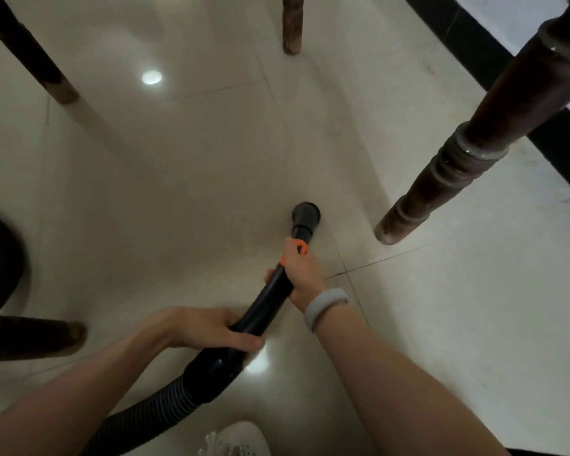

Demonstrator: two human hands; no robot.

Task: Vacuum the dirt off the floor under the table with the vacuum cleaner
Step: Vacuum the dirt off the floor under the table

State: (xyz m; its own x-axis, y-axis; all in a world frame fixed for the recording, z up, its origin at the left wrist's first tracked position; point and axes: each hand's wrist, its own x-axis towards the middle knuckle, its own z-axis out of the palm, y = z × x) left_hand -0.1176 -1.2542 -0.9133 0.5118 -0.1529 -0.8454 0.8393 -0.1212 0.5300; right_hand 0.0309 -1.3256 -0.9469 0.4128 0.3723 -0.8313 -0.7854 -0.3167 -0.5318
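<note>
A black vacuum wand [270, 297] with an orange collar slants down to the pale tiled floor [191, 179]. Its round black nozzle [306, 214] sits on the tile, a short way left of a turned wooden table leg [448, 172]. My right hand [301, 274] grips the wand just behind the orange collar; a grey band is on that wrist. My left hand [204, 327] grips the wand lower down, where it widens into the ribbed black hose [152, 413]. I make out no distinct dirt on the tiles.
Other dark wooden legs stand at top left [33, 57], top centre [292, 24] and left edge [30, 337]. A loop of black hose [4, 258] lies at far left. A black skirting band [494, 60] runs along the right. My white shoe [241, 439] is at the bottom.
</note>
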